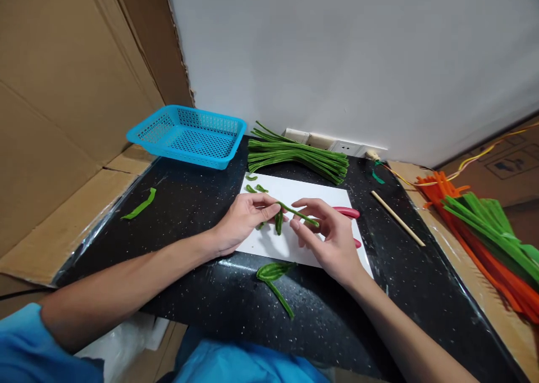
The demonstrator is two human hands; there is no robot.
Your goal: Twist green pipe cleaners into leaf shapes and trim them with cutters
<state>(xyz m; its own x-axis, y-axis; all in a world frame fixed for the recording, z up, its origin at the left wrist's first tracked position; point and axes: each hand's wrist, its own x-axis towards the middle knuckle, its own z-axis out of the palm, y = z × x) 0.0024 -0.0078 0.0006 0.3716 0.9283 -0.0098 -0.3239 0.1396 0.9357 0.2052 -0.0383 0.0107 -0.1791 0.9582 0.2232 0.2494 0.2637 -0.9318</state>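
My left hand (248, 217) pinches a bent green pipe cleaner (298, 213) between thumb and fingers, above a white sheet (273, 248). One end sticks out to the right and a folded part hangs down. My right hand (326, 231) is just beside that free end, thumb and fingers apart. Behind the right hand lies a tool with red handles (347, 211); its head is hidden. Several short curled green pieces (261, 188) rest on the sheet's far left. Closer to me, a green pipe-cleaner leaf with a stem (275, 276) lies on the black table (189, 293).
A blue plastic basket (197, 141) stands at the back left. A bundle of green pipe cleaners (295, 157) lies by the wall sockets (345, 147). Right of the sheet is a wooden stick (398, 218); orange pipe cleaners (467, 242) lie farther right. A green strip (141, 204) is at left.
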